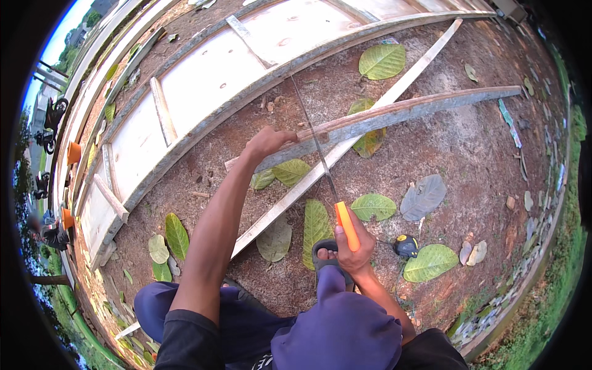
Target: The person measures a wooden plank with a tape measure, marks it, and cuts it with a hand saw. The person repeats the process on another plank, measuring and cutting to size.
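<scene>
My right hand point(360, 251) is wrapped round the orange handle of a handsaw point(347, 226). The long thin blade reaches away from me and crosses a grey-stained wooden board point(425, 112) near its left part. Just left of the blade, my left hand point(269, 143) grips that board, its fingers curled over the edge. Beneath the board, a narrow pale wooden strip point(269, 220) runs diagonally along the ground and crosses it. Whether the blade's teeth have cut into the board cannot be made out.
A long wooden frame with pale panels point(209, 77) lies across the far side. A black and yellow tape measure point(406, 245) rests on the dirt right of my right hand. Large leaves point(430, 263) are scattered around. My sandalled foot point(327, 254) is close below the strip.
</scene>
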`<state>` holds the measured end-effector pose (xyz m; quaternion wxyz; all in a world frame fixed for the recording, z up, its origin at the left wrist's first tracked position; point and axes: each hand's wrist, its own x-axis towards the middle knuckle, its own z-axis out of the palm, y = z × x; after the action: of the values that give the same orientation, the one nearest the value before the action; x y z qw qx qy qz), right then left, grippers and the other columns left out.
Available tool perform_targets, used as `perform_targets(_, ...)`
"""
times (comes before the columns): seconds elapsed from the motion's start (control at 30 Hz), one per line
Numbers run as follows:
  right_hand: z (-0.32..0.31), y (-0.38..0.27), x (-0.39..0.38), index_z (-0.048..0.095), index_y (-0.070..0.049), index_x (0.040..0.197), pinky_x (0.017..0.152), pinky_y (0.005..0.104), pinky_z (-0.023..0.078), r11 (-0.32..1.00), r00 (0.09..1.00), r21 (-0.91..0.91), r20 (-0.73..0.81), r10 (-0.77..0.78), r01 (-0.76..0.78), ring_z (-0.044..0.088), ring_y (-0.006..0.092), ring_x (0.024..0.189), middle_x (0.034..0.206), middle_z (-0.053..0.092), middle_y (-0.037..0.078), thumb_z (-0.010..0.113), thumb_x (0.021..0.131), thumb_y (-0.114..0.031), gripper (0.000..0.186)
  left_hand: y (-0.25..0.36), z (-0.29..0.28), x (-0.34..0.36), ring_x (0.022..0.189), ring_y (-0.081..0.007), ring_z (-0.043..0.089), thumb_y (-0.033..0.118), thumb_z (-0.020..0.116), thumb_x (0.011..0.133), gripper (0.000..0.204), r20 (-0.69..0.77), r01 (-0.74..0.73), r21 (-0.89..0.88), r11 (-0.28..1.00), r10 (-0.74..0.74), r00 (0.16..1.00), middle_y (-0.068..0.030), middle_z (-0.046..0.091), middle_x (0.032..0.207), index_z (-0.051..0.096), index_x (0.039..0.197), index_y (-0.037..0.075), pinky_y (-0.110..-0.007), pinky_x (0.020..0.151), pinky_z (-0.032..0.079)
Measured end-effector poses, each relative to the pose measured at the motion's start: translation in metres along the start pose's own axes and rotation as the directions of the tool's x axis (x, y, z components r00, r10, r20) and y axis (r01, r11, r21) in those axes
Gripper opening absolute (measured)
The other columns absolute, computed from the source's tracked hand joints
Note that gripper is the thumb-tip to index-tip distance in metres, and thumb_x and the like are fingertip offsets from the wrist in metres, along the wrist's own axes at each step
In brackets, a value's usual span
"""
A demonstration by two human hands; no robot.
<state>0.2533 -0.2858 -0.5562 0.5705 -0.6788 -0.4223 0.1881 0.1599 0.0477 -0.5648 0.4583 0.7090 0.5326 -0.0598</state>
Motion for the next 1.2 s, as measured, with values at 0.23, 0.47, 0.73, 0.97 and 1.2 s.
perform_targets(0.23,-0.005,0.004,-0.005,0.06,0.015,0.129,0.064,0.0377,0.059,0.962,0.98,-0.188,0.032,-0.197,0.199,0.074,0.0304,0.072,0.098,0.073,0.026,0.067,0.089,-0.008,0.047,0.0,0.002,-0.002,0.124,-0.042,0.062,0.052,0.076,0.074,0.061,-0.019,-0.046,-0.027,0.999,0.045,0.999,-0.0336,0.065,0.131,0.08,0.108,0.001,-0.045,0.109,0.046)
perform_targets(0.47,-0.024,0.019,-0.02,0.06,0.019,0.121,0.059,0.0379,0.062,0.931,0.961,-0.238,0.071,-0.268,0.277,0.074,0.0335,0.069,0.105,0.069,0.033,0.07,0.089,-0.009,0.043,0.001,0.0,0.001,0.133,-0.0445,0.055,0.05,0.075,0.078,0.056,0.034,0.028,0.0,1.0,-0.028,0.999,-0.0354,0.06,0.138,0.081,0.112,0.007,-0.048,0.114,0.039)
perform_targets(0.73,-0.019,0.01,-0.011,0.06,0.015,0.125,0.063,0.0361,0.061,0.919,0.95,-0.239,0.061,-0.307,0.313,0.075,0.0308,0.075,0.111,0.07,0.031,0.067,0.092,-0.009,0.041,0.009,0.003,-0.002,0.134,-0.0449,0.053,0.05,0.075,0.078,0.054,0.057,0.014,-0.015,1.0,-0.014,0.998,-0.0339,0.058,0.14,0.081,0.113,0.009,-0.051,0.115,0.038)
perform_targets(0.97,-0.011,0.017,-0.004,0.061,0.017,0.12,0.057,0.0382,0.06,0.937,0.956,-0.19,0.033,-0.291,0.292,0.073,0.0323,0.069,0.11,0.069,0.033,0.067,0.092,-0.01,0.039,0.004,0.001,-0.002,0.135,-0.0435,0.053,0.05,0.074,0.08,0.052,0.05,0.003,-0.006,1.0,-0.003,0.999,-0.0319,0.06,0.14,0.081,0.115,0.012,-0.051,0.115,0.038)
perform_targets(1.2,-0.008,0.012,-0.001,0.061,0.016,0.126,0.056,0.0373,0.056,0.991,0.993,-0.064,-0.001,-0.121,0.121,0.07,0.0285,0.062,0.093,0.071,0.025,0.069,0.09,-0.009,0.045,0.0,0.0,0.001,0.121,-0.0401,0.064,0.061,0.067,0.084,0.057,0.023,-0.107,0.08,0.991,0.105,0.994,-0.0288,0.068,0.126,0.081,0.113,0.014,-0.046,0.107,0.047)
